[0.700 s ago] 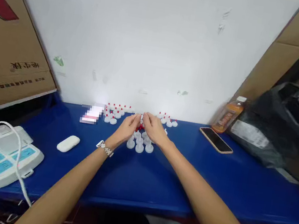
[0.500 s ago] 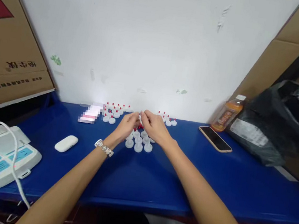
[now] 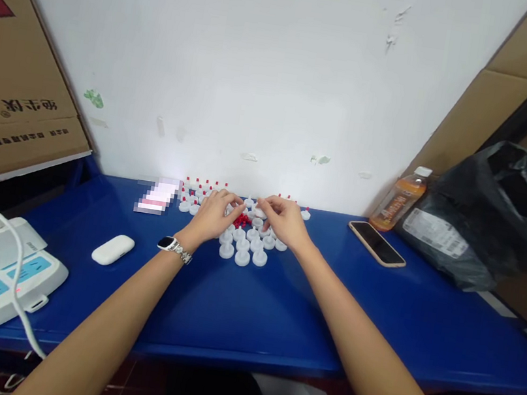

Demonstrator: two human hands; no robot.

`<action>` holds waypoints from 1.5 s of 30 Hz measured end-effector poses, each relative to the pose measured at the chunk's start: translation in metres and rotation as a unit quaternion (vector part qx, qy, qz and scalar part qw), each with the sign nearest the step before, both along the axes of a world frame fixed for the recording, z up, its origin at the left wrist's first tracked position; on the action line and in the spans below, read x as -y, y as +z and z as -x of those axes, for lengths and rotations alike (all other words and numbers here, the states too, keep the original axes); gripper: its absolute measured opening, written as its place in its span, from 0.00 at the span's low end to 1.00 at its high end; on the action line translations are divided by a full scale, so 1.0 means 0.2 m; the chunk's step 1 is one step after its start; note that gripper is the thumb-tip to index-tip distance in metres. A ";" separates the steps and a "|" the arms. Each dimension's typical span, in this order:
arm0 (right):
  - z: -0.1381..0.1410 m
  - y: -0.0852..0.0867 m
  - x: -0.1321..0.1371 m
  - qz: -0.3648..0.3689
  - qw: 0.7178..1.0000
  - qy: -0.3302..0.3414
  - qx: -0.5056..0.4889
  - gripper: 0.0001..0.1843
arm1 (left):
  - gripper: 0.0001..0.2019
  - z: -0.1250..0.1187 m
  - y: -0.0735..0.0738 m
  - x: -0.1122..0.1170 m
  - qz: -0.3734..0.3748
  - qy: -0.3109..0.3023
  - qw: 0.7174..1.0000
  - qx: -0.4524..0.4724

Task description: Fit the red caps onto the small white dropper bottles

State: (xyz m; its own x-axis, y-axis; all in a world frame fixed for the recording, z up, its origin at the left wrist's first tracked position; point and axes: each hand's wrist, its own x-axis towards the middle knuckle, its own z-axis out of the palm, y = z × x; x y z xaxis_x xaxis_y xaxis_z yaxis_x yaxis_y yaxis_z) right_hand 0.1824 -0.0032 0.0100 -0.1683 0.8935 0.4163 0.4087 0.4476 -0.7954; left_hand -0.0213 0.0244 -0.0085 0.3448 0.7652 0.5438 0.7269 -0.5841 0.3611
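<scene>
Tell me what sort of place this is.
Probably a makeshift workspace, perhaps a storeroom or small workshop: a glossy blue table against a marked, plain white wall, clustered small round white plastic caps, and a large brown cardboard box at left.

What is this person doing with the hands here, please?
A person works with both bare hands over a blue table. The right hand has its fingers at a white cap; whether they grip it is hard to tell. The left hand is beside a small pile of red pieces, with nothing clearly in its fingers. White caps without red tips stand nearest the person; caps with red tips stand toward the wall.
</scene>
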 end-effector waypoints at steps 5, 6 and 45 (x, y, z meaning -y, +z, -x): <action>0.02 -0.01 0.00 -0.089 0.993 -0.072 0.018 0.20 | 0.15 0.15 0.06 0.04 0.000 0.023 0.998 0.063; 0.03 -0.01 -0.01 -0.081 0.995 -0.065 0.012 0.19 | 0.15 0.18 0.07 0.05 0.002 0.033 0.997 0.072; 0.31 -0.01 -0.01 -0.035 0.998 0.056 -0.003 0.24 | 0.12 0.09 0.05 0.10 0.130 -0.137 0.910 0.368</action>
State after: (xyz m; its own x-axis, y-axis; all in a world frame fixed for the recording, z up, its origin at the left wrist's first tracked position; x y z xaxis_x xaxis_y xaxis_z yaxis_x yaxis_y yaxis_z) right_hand 0.1203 -0.0013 0.0080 -0.2630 0.8379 0.4783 0.3487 0.5448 -0.7626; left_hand -0.0400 0.0034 0.0007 0.1574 0.8415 0.5168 0.0717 -0.5317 0.8439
